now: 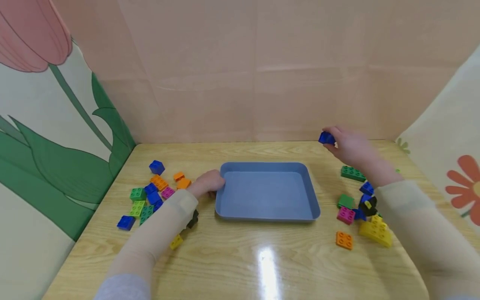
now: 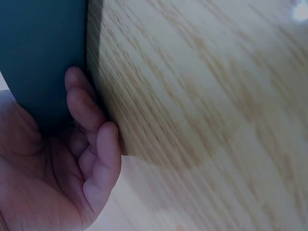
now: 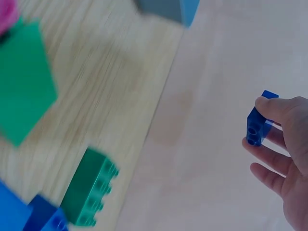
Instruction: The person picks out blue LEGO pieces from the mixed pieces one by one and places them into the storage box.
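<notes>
Blue-grey tray [image 1: 268,193] lies flat, left hand [image 1: 207,182] gripping its left rim; raised right hand [image 1: 351,146] pinches a blue brick [image 1: 326,138]

The setting is a screened tabletop activity station, in a room whose kind cannot be determined, as indicated by a wood-grain table [image 1: 217,258] enclosed by a creased pinkish backdrop [image 1: 240,83], a tulip-printed left panel [image 1: 75,137] and a flower-printed right panel [image 1: 442,150], with toy bricks [image 1: 153,197] spread at either side.

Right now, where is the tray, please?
In the head view, the tray is near the middle of the table, the left hand gripping its left end.
</notes>
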A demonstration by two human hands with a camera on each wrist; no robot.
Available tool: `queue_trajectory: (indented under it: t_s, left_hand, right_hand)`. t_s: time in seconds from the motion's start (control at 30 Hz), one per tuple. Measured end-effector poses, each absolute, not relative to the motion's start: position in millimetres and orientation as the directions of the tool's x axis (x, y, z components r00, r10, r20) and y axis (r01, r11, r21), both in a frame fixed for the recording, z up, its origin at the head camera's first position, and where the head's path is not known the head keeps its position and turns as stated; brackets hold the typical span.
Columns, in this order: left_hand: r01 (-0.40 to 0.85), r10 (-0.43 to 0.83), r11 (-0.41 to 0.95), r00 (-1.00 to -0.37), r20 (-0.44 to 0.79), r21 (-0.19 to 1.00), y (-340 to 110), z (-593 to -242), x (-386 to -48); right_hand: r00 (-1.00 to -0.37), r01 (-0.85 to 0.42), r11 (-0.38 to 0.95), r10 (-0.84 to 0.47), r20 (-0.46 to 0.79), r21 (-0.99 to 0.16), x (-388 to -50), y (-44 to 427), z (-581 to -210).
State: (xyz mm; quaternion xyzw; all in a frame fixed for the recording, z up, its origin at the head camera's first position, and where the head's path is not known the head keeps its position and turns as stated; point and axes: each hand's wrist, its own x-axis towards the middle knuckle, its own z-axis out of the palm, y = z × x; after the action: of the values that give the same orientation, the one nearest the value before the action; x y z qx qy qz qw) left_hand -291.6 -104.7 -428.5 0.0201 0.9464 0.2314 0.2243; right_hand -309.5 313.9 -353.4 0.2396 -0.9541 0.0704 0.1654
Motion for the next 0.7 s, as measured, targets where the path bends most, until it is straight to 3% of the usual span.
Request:
queue_trajectory:
  t_s: [0.3,0.53,0.7]
  left_hand:
    - [-0.039,0.163,0.894,-0.900,-0.405,0.447,-102.4,-426.5,-291.7]
    - [-0.041,0.159,0.896,-0.900,-0.407,0.441,-102.7,-427.1,-291.2]
    - [-0.045,0.152,0.899,-0.901,-0.406,0.437,-103.2,-426.3,-288.9]
  right_hand:
    - [-0.755,-0.602,0.798,-0.571,0.322,0.006,-288.7,264.4,-352.0]
    - [-0.727,-0.659,0.751,-0.651,0.217,0.043,-273.0,232.9,-360.2]
    - [-0.666,-0.719,0.689,-0.720,0.194,0.089,-265.5,219.1,-373.3]
